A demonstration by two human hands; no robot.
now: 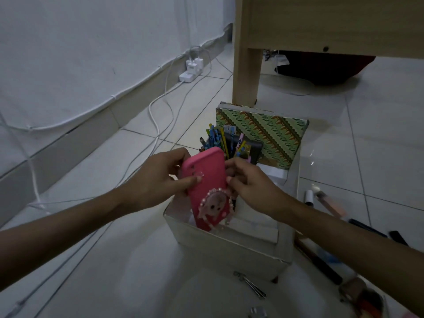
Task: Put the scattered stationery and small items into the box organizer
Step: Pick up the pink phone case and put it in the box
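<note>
Box organizer, white card, standing on the tiled floor near a wooden leg, patterned lid propped up at the back, coloured pencils upright in a rear compartment. Half down into the front-left compartment, a pink phone case, tilted, lower end below the rim, beaded charm on its back facing up. Held at both long edges: left hand wrapped round the left edge, thumb laid across the back; right hand pinching the right edge between thumb and curled fingers.

Probably light, with a soft rubbery shell, so grippy rather than slick, and likely to flex if squeezed mid-span. Best taken by the plain edges near the top, as now, clear of the charm, pearl-beaded and apt to snag on the card wall. Phone inside or not: impossible to tell; if so, heavier, better lowered than dropped.

Loose on the floor to the right: a white tube, dark pens. In front of the box, metal clips.
</note>
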